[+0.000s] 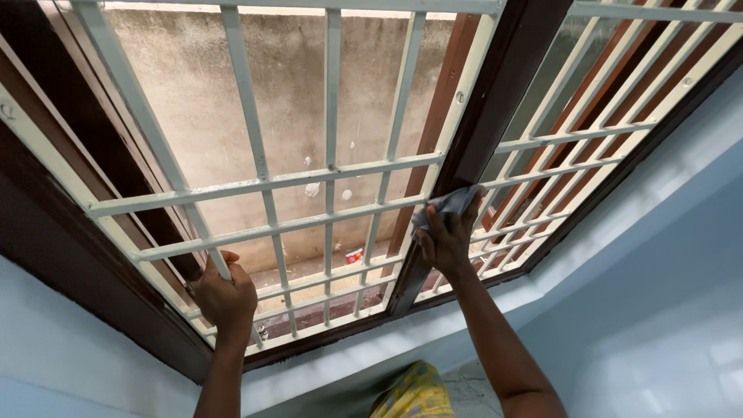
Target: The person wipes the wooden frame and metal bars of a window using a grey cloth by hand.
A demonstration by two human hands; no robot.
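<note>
Far left: dark brown window frame [46, 232] w/ a cream metal grille [263, 184] set in it. Left hand [224, 298] is closed round one of the lower-left grille bars, fist wrapped, looks like it's steadying the person. Thru the bars: stained concrete wall [193, 101] outside, a ledge below w/ a small red-and-white container [354, 255] lying on it.

Centre-right: right hand [447, 241] is gripping a bunched grey cloth [449, 203], pressing it vs. the dark centre post [495, 101] where it meets the grille's horiz. rails. Fingers curled over the cloth, cloth touching the post.

Right: 2nd grille section [588, 116], then pale blue wall [658, 271]. Bottom centre: a bit of yellow patterned fabric [414, 395].

Progress, judging only: wiping is mid-way at best. Cloth sits approx. at the lower third of the post; can't tell which bars are clean — no clear diff. in shine or dust btwn sections. Upper post, upper rails and the right-hand section are well apart from the cloth, so prob. still to do.
</note>
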